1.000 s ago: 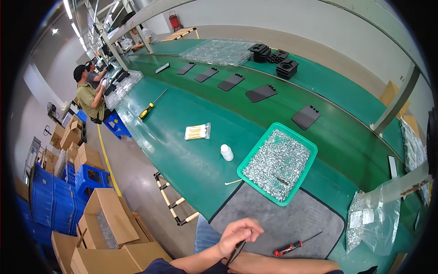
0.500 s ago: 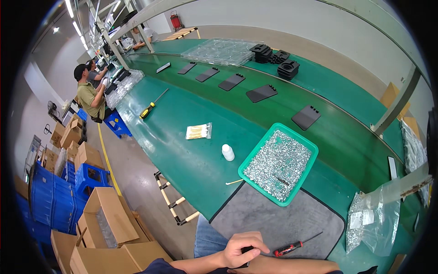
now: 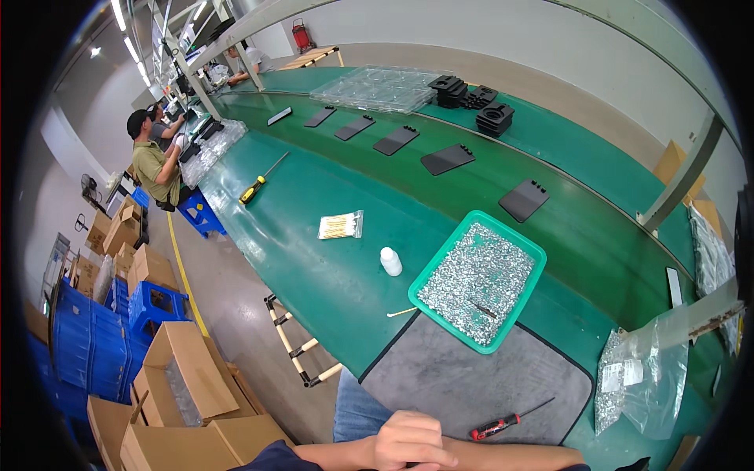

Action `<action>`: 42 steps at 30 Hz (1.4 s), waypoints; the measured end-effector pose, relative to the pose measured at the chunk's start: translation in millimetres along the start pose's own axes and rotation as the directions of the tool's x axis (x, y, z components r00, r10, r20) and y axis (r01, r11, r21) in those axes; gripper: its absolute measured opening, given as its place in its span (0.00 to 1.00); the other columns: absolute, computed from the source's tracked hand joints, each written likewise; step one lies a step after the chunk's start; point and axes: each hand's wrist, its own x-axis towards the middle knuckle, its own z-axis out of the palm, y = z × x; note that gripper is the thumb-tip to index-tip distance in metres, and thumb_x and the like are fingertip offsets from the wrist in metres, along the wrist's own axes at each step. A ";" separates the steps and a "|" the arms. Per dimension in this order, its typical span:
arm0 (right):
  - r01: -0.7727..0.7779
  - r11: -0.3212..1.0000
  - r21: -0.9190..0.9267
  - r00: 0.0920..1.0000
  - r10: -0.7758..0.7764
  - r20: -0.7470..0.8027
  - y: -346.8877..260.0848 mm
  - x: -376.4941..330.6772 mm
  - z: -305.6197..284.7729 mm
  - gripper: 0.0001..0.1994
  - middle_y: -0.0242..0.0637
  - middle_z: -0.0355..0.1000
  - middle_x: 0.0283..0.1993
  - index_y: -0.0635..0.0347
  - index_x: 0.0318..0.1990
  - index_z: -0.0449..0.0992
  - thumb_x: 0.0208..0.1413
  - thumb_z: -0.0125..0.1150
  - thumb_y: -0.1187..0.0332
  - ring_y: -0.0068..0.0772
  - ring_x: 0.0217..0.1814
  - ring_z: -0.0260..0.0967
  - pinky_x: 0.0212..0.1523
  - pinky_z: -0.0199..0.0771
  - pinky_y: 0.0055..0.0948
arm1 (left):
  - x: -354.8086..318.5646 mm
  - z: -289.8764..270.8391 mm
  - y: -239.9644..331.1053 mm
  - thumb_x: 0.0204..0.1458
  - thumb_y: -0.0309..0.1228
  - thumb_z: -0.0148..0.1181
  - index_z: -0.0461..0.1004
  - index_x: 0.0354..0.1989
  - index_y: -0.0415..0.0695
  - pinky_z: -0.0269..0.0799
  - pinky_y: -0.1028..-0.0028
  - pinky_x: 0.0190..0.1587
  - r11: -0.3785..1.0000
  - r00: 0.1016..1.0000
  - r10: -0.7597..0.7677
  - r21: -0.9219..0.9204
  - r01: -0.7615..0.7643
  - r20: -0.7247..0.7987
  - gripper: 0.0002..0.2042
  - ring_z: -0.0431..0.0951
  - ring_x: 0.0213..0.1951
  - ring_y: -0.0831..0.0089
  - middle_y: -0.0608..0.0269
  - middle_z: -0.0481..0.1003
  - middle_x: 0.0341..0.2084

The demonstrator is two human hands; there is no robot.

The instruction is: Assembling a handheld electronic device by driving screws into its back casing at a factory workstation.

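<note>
My left hand (image 3: 409, 441) lies at the lower edge of the grey cloth mat (image 3: 479, 377), its fingers curled over my right wrist. My right forearm comes in from the right; my right hand is hidden under the left one and the picture's edge. Close by on the mat rests a red-and-black screwdriver (image 3: 495, 426), touched by neither hand. Beyond it, a green tray (image 3: 535, 284) full of small silvery metal parts overlaps the mat's far edge. A single cotton swab (image 3: 401, 312) lies beside the tray.
A white bottle (image 3: 390, 261), a pack of cotton swabs (image 3: 341, 226) and a yellow-black screwdriver (image 3: 253, 191) lie left. Several dark plates (image 3: 448, 159) line the green belt. Black parts (image 3: 495, 119) are stacked beyond. A clear bag (image 3: 644, 385) lies right; co-workers (image 3: 157, 161) sit far left.
My left hand has turned and curled further over my right wrist, covering the dark thing that showed beneath its fingers. The screwdriver and tray stay put.
</note>
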 end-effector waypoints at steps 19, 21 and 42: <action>0.666 0.717 0.206 0.595 -0.345 -0.725 10.5 41.5 57.4 0.13 0.46 0.74 0.38 0.65 0.45 0.74 0.61 0.55 0.64 0.46 0.37 0.70 0.40 0.71 0.36 | -7.4 -36.1 22.8 0.47 0.20 0.58 0.81 0.30 0.38 0.57 0.77 0.21 0.887 0.981 -0.178 0.420 0.193 -0.075 0.06 0.60 0.16 0.73 0.68 0.66 0.13; 0.761 0.624 0.179 0.467 -0.335 -0.818 16.2 47.5 60.9 0.13 0.46 0.74 0.40 0.65 0.47 0.73 0.62 0.55 0.64 0.47 0.38 0.71 0.42 0.71 0.36 | -10.9 -26.9 18.7 0.46 0.20 0.61 0.82 0.31 0.41 0.58 0.78 0.21 0.785 0.966 -0.240 0.565 0.254 -0.101 0.05 0.61 0.17 0.73 0.68 0.67 0.14; 0.984 -0.125 0.130 0.099 -0.231 -0.968 44.5 72.7 113.9 0.19 0.53 0.75 0.52 0.64 0.58 0.69 0.67 0.53 0.61 0.51 0.51 0.74 0.50 0.74 0.41 | -21.1 -83.8 15.2 0.52 0.29 0.65 0.71 0.61 0.35 0.71 0.67 0.53 0.652 0.631 -0.743 0.032 0.757 0.223 0.26 0.78 0.50 0.60 0.50 0.78 0.49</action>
